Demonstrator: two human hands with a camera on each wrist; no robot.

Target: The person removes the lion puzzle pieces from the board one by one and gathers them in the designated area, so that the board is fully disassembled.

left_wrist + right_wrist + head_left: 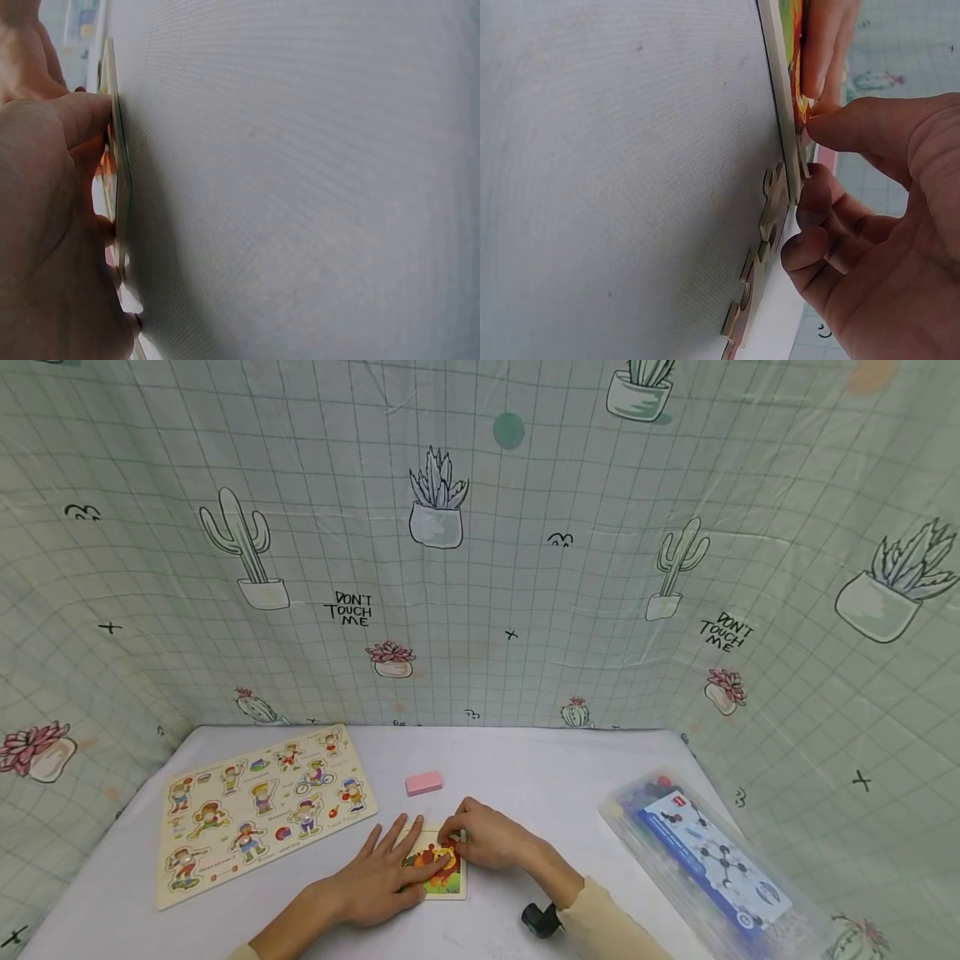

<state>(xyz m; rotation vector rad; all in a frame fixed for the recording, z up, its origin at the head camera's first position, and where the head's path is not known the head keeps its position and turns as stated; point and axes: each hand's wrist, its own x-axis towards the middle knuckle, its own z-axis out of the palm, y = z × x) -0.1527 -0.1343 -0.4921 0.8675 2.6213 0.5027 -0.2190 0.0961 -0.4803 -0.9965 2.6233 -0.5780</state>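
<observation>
A small wooden jigsaw puzzle (454, 887) with a yellow and red animal picture lies on the white table. My left hand (382, 878) rests over its left side, fingers spread, one reaching across the picture. In the left wrist view, the thumb touches the edge of the puzzle board (122, 161). At the upper right corner my right hand (483, 835) pinches a thin puzzle piece (804, 154) between thumb and index finger. The right wrist view shows several loose jigsaw pieces (774, 206) beside the board; my right hand hides them in the head view.
A large wooden peg-style board (262, 814) with printed children lies at left. Behind the puzzle sits a pink block (424, 783). A clear plastic case (712, 860) with a blue label stands at right. By my right sleeve is a black object (541, 920). Patterned cloth (480, 577) hangs around the table.
</observation>
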